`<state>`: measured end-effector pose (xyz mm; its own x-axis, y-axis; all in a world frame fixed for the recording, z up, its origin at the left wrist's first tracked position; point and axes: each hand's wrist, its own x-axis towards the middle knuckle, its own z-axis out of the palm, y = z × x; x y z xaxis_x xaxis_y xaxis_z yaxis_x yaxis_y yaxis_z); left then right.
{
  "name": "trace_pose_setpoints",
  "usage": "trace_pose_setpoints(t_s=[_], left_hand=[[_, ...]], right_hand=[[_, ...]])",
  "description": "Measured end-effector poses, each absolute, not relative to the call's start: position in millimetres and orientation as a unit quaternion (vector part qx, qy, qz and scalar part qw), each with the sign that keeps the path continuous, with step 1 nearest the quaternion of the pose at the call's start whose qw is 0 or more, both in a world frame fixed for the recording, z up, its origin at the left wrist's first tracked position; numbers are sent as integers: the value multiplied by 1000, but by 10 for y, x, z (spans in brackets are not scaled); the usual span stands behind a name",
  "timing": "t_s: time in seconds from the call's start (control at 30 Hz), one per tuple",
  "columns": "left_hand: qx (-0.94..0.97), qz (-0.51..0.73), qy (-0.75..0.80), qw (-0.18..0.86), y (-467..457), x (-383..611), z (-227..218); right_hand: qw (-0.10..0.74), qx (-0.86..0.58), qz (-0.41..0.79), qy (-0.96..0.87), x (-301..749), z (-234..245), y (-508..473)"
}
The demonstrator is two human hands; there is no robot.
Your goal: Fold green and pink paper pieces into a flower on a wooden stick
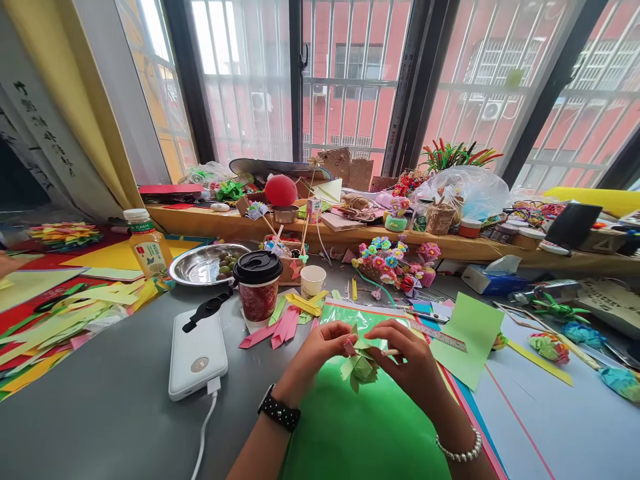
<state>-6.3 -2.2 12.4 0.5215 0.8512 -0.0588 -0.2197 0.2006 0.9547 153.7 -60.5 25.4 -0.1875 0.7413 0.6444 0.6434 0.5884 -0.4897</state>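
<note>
Both my hands meet over a bright green sheet (365, 427) at the table's near edge. My left hand (320, 350), with a black watch on its wrist, pinches the top of a small folded light-green paper piece (361, 363). My right hand (407, 357), with a bead bracelet on its wrist, grips the same piece from the right, and a thin wooden stick shows between its fingers. The folded paper hangs between the two hands, just above the sheet.
A white power bank (197, 357) with its cable lies to the left, by a lidded coffee cup (259, 288). Pink and yellow paper strips (285, 323), a steel bowl (205, 263), a juice bottle (147, 248), a ruler (440, 335), a light-green card (473, 337) and paper flowers (395, 260) crowd the table.
</note>
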Motion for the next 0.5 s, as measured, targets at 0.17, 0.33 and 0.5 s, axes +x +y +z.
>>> trace_pose_setpoints(t_s=[0.17, 0.33, 0.5], left_hand=[[512, 379, 314, 704, -25, -71, 133], [482, 387, 324, 716, -28, -52, 117], [446, 406, 323, 729, -35, -35, 109]], right_hand=[[413, -447, 48, -792, 1542, 201, -583], [429, -431, 36, -793, 1546, 180, -575], [447, -419, 17, -790, 1540, 184, -573]])
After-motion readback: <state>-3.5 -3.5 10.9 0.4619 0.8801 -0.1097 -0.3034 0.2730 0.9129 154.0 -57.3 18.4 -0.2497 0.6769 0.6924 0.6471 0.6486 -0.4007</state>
